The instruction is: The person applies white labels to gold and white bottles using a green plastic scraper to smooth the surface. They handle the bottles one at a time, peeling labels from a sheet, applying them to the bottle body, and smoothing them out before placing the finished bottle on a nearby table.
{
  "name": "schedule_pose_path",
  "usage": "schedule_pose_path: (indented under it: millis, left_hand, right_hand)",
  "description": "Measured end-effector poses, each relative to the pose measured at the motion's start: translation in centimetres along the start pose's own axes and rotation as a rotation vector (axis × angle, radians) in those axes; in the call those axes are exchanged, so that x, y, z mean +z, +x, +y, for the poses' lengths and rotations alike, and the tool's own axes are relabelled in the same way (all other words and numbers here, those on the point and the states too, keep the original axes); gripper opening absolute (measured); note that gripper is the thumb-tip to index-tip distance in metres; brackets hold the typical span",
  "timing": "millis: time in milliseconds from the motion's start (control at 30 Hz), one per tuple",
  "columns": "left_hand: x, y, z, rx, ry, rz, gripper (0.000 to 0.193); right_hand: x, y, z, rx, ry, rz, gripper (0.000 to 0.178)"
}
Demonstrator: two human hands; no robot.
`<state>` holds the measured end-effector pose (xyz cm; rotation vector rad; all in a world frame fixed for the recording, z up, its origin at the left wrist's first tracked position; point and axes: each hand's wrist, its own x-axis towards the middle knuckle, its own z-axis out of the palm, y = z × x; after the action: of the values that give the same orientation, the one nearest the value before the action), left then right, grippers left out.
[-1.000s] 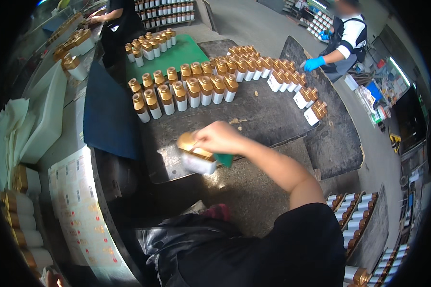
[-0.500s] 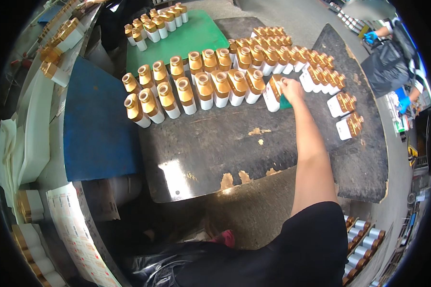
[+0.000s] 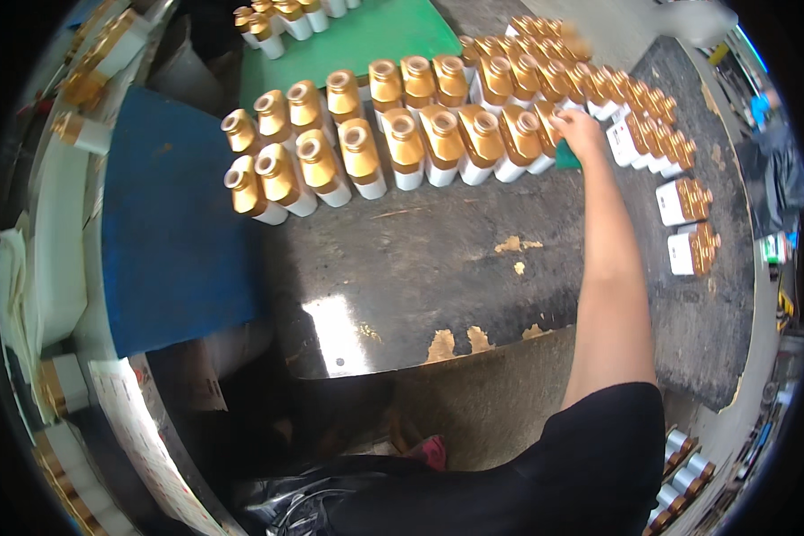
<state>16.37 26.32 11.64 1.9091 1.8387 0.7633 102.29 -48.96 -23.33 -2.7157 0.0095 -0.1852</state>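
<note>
My right hand (image 3: pixel 579 134) reaches out over the table, fingers closed on the gold shoulder of a gold-and-white bottle (image 3: pixel 545 159). That bottle stands upright at the right end of the front row, against its neighbour (image 3: pixel 518 145). A small green piece (image 3: pixel 566 156) shows just below the hand; whether it is held cannot be made out. The front row continues left with several like bottles (image 3: pixel 406 156), all with open round necks. Behind it runs a second row (image 3: pixel 340 94). My left hand is out of view.
The black worn table (image 3: pixel 402 268) has chipped edges. More bottles (image 3: pixel 648 143) stand at its right, two of them (image 3: pixel 683 202) nearer me. A green board (image 3: pixel 393 40) carries bottles at the back. A blue panel (image 3: pixel 174 223) and a workbench lie left. Bottles fill a crate (image 3: pixel 683 482) lower right.
My right hand has moved the bottle away from me, from a tilted position in front to upright in line with the front row. The whole view has also shifted.
</note>
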Motion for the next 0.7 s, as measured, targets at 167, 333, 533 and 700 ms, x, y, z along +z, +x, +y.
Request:
schedule_pose_path:
  millis: [167,333,533,700]
  left_hand:
    - [-3.8,-0.9,-5.5,-0.022,-0.173,-0.067,0.061]
    - [-2.3,-8.9,-5.3,0.131,-0.318,-0.095,0.065]
    - [-4.9,-19.2,-5.9,0.252,-0.288,0.109,0.064]
    - [-7.1,-25.0,-11.6,0.173,-0.362,0.155,0.066]
  right_hand:
    - [0.9,-6.8,-4.3,-0.106,0.269,0.130,0.028]
    - [4.6,-15.1,-20.5,-0.319,0.596,-0.165,0.020]
    - [0.7,-26.7,-48.7,-0.811,0.882,-0.391,0.016]
    - [-3.8,-35.3,-62.8,-1.153,0.881,-0.559,0.014]
